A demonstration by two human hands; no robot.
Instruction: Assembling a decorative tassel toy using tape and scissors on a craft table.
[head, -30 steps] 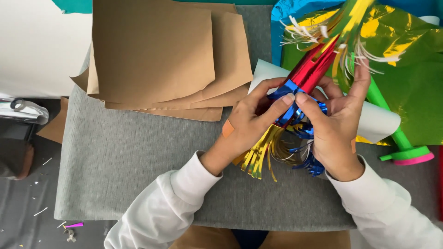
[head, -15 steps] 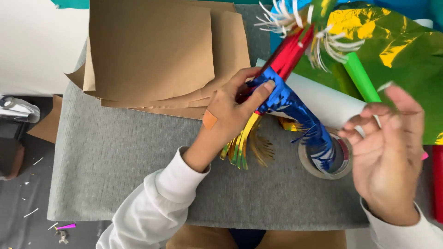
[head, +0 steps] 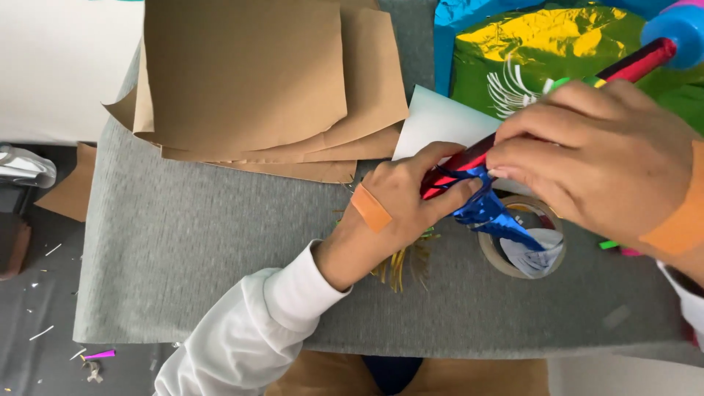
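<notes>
My left hand (head: 400,202) grips the red foil stick (head: 469,158) firmly while my right hand (head: 594,158), just beside it, pinches the blue fringe (head: 488,213) snug.

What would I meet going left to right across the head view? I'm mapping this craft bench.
Silver object at the edge → brown paper sheets → left hand → tape roll → right hand.

I count two hands (head: 396,205) (head: 594,158), one tape roll (head: 522,249), one red foil stick (head: 557,106), two orange plasters (head: 370,208) (head: 678,220).
</notes>
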